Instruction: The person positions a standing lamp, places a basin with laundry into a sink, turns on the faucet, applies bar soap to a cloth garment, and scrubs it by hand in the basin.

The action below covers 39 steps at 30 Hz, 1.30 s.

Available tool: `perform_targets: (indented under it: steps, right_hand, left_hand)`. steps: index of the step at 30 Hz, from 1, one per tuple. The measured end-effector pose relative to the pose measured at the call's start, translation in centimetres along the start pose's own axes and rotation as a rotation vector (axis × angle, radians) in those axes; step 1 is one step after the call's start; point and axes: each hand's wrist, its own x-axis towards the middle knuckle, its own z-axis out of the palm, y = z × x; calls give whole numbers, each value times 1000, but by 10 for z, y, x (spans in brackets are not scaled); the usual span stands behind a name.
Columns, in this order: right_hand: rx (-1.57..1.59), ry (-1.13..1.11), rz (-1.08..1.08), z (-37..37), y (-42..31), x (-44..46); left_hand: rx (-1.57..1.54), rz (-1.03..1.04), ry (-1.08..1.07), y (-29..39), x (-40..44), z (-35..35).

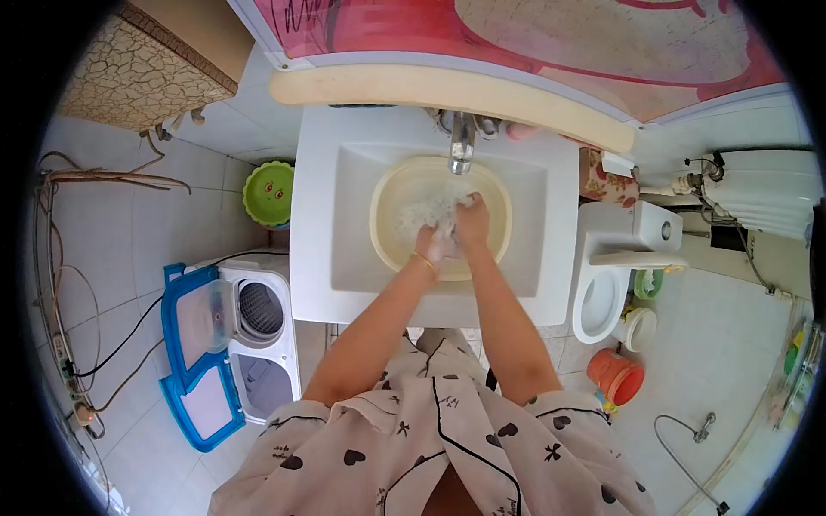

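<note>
A cream plastic basin point(379, 234) sits inside the white sink point(527, 245), with sudsy water point(413, 215) in it. Both of my hands are low in the basin, close together. My left hand point(433, 242), with a thin band at the wrist, is partly under the foam, its fingers curled. Beside it on the right, my right hand point(471, 220) is closed like a fist. White foam covers whatever lies between them, so I cannot make out what they grip. Above the basin's far rim hangs the chrome faucet point(461, 146).
A washing machine point(274, 361) with raised blue lids stands left of the sink, below a green basin point(268, 194). On the right are a toilet point(600, 303) and a red bucket point(616, 377). A cream ledge point(447, 93) runs behind the faucet.
</note>
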Motion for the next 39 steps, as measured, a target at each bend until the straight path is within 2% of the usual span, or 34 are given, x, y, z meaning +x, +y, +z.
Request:
perform_targets:
  steps: [1,4,6,7,9,10,14,17,22,25,28,30,32,34,38,39]
  right_hand:
    - [-2,-15,-12,-4,-10,-11]
    - [-57,-95,-142,4,-42,-72]
    - [-131,-176,-209,3,-56,-85]
    - [-118,-98,-169,3,-51,-76]
    - [-90,64,-86,2,-24,-25]
    - [-39,31,-66,2,2,9]
    - [338,-165,61,12,42,40]
    - [748,-317,133,-21,28,14]
    - [761,-430,165,-46,21,-10]
    - [787,-488,191,-54,13,-20]
    - [844,-491,260,-52,18,-20]
    - [931,-488,276,-53,16,-22]
    - [1063,-488,244,-56,6,-27]
    - [1098,-509,271,-57,8,-24]
    - [1154,-554,303,-49,27,-13]
    - [1027,-636,239,-52,20,-14]
  left_hand:
    - [5,-35,-12,0,13,-9]
    - [-627,-249,-352,-35,57,-63]
    - [-576,-205,-252,-35,53,-57]
    - [-549,-183,-198,-28,42,-50]
    - [-214,-129,-67,-6,6,-10]
    - [-49,-104,-3,8,-11,6]
    - [-124,27,12,34,-19,10]
    - [-102,130,90,48,-12,-18]
    - [-142,202,55,37,9,-52]
    - [-302,200,-16,44,4,-45]
    - [-333,129,-99,55,-6,-38]
    - [-753,58,-697,50,10,-51]
    - [-832,9,-722,41,16,-55]
    - [-564,-7,-176,76,-25,-23]
    - [-484,-7,-342,77,-25,-29]
    - [-436,23,-342,76,-25,-29]
